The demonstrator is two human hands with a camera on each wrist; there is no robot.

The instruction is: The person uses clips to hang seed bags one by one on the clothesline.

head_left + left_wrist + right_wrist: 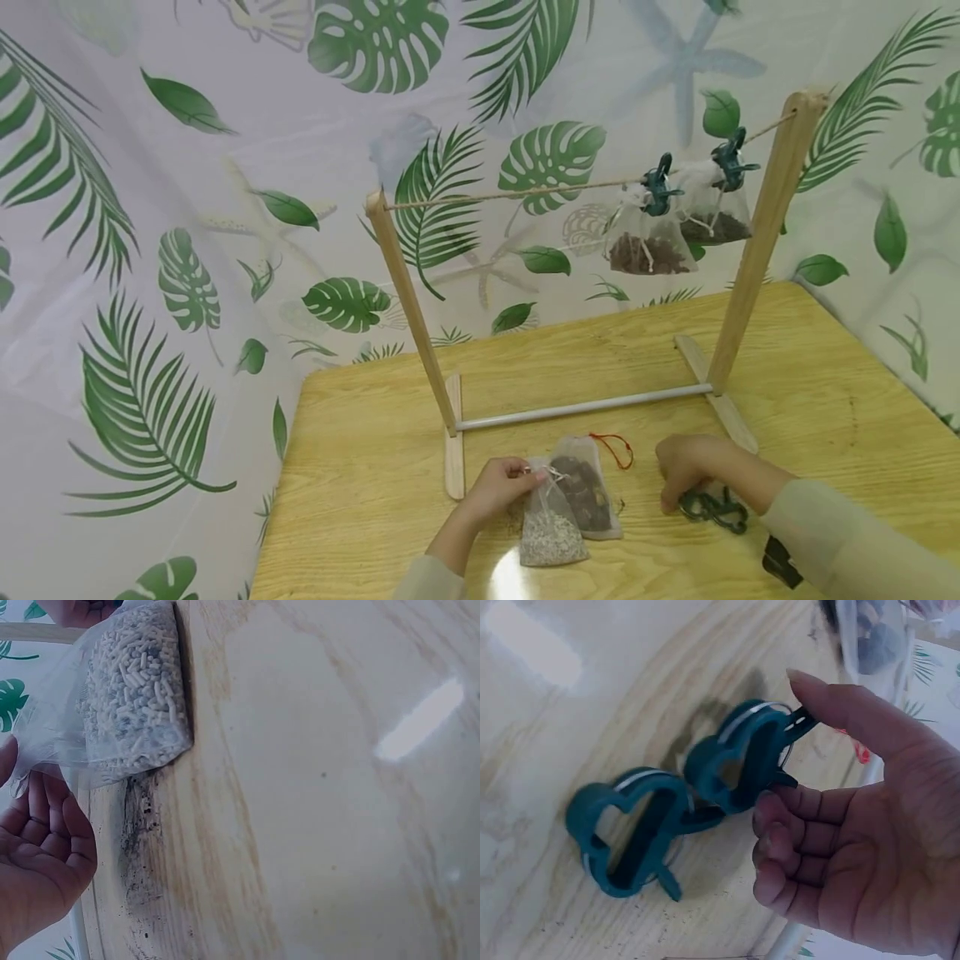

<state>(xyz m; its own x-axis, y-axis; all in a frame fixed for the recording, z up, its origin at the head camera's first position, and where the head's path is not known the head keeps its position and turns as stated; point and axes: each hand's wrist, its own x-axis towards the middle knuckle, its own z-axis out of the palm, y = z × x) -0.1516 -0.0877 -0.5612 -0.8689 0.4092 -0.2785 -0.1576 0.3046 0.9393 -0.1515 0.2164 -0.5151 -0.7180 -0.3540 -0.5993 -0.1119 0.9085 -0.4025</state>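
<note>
I had the left hand (497,486) curled in, pinching a pale bag (553,537) by its neck at the table (360,500), right beside a dark bag (585,493). Right hand (693,465) was half curled, pinching a green clip (756,766) by its handles, second clip (646,832) just next to it.

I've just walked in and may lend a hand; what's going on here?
A person's left hand holds a mesh drawstring bag of pale pellets near its top, while the right hand pinches a dark green clip, with another green clip beside it. A second mesh bag, with dark contents, lies on the table near a red cord. Two more mesh bags hang by dark clips from the string of a wooden frame.
</note>
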